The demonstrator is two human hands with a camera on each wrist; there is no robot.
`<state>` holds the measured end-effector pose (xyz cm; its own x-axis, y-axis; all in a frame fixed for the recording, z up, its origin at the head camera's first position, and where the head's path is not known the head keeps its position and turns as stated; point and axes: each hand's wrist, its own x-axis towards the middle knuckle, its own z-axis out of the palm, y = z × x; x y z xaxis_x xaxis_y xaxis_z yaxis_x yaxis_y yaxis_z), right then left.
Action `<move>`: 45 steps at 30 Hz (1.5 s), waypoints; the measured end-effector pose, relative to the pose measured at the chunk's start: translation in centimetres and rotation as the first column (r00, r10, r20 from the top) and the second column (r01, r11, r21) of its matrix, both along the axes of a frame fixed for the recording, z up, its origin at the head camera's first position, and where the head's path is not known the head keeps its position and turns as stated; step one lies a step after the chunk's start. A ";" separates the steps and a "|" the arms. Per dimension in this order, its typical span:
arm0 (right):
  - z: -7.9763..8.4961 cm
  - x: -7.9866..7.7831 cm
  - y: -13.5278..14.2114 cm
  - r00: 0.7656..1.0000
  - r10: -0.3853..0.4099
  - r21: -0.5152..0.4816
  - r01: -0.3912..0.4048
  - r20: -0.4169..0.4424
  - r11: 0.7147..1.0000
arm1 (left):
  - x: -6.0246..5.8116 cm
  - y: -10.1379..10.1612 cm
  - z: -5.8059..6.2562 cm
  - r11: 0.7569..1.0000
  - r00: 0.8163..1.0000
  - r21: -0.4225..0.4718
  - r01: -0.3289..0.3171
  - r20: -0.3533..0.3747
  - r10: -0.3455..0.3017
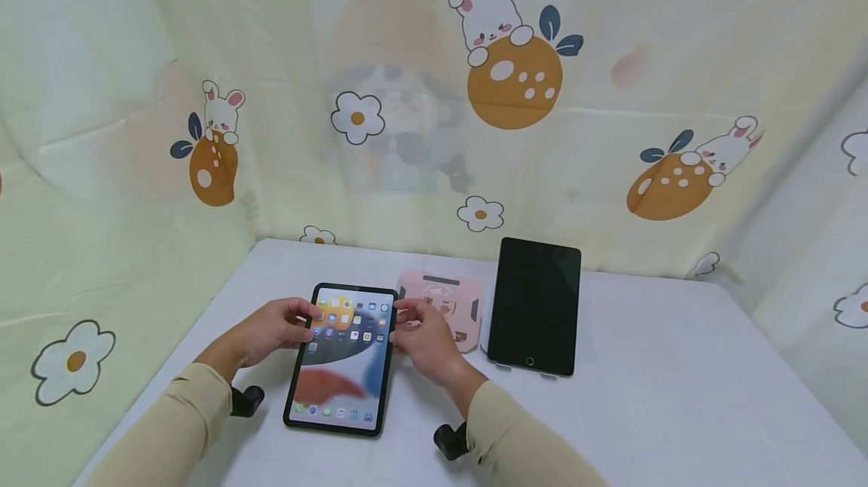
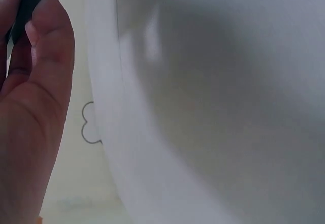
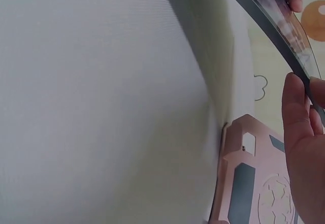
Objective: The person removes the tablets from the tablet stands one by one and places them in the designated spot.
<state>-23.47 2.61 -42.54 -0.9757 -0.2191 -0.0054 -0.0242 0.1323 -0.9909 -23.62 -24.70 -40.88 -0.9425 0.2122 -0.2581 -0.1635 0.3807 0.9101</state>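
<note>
A tablet (image 1: 342,381) with its screen lit, showing rows of app icons, is held up by both hands at the middle left of the table. My left hand (image 1: 267,332) pinches its left edge near the upper part. On the opposite side, my right hand (image 1: 430,340) pinches the right edge between thumb and fingers. In the left wrist view only a dark strip of the tablet (image 2: 31,5) shows between the fingers. The right wrist view has the tablet's edge (image 3: 274,33) above the table surface. Just behind the right hand lies a pink tablet case (image 1: 468,295), partly covered by that hand.
A second tablet (image 1: 536,306), black-screened with a round home button, stands upright at a lean to the right of the pink case. The white table (image 1: 651,396) meets a cream curtain (image 1: 407,200) printed with rabbits, oranges and flowers.
</note>
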 end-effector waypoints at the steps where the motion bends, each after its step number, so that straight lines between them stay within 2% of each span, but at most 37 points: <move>1: -0.1 0.0 -0.1 1.000 0.001 0.000 -0.001 0.006 1.000 | 0.0 -0.1 -0.1 1.000 1.000 -0.005 0.003 0.001 -0.003; 6: -0.3 0.2 -0.7 0.999 0.010 -0.013 -0.009 0.031 1.000 | 0.0 -0.8 -0.5 1.000 1.000 -0.017 0.014 0.014 -0.014; 13: -0.8 0.4 -1.0 0.998 0.012 -0.008 -0.012 0.061 1.000 | 0.2 -0.9 -1.0 1.000 0.999 -0.005 -0.005 0.047 0.005; 18: -1.3 0.2 -1.1 0.996 0.028 -0.001 -0.028 0.082 1.000 | 0.3 -1.1 -1.5 1.000 0.999 -0.001 0.011 0.049 -0.011; 30: -1.6 0.1 -1.4 0.998 0.018 0.149 -0.027 0.057 0.989 | 0.1 -1.2 -2.1 0.997 1.000 -0.076 0.015 0.020 -0.014; 45: -1.7 0.2 -1.2 0.998 0.026 0.250 -0.041 0.065 0.967 | 0.0 -0.8 -2.3 0.989 0.999 -0.144 -0.040 0.022 0.044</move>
